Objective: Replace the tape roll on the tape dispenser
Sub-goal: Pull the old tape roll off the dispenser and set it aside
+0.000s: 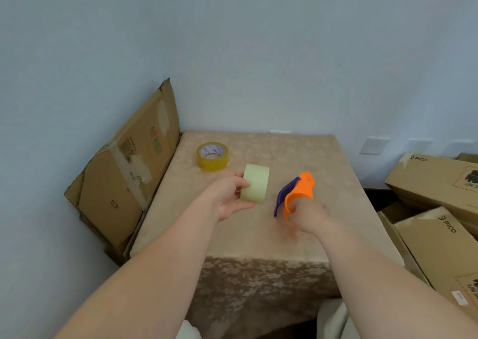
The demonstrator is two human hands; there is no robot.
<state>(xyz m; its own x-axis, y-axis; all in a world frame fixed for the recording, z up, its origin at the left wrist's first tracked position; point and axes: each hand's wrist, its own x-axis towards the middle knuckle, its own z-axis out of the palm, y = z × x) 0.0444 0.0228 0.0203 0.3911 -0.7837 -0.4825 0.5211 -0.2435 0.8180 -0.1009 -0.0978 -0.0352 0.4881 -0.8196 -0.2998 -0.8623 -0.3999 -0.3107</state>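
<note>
My left hand point(227, 196) holds a pale yellow-green tape roll point(254, 183) edge-on above the middle of the table, thumb below and fingers behind it. My right hand point(309, 216) grips an orange and purple tape dispenser point(297, 191), raised a little over the table, with no roll visible in it. The two are apart, the roll to the left of the dispenser. A second, amber tape roll point(212, 156) with a white printed core lies flat near the table's far left corner.
The small table point(258, 235) has a beige floral cloth and stands against a pale wall. A flattened cardboard box point(129, 173) leans at its left side. Brown PICO cartons point(437, 204) are stacked close on the right.
</note>
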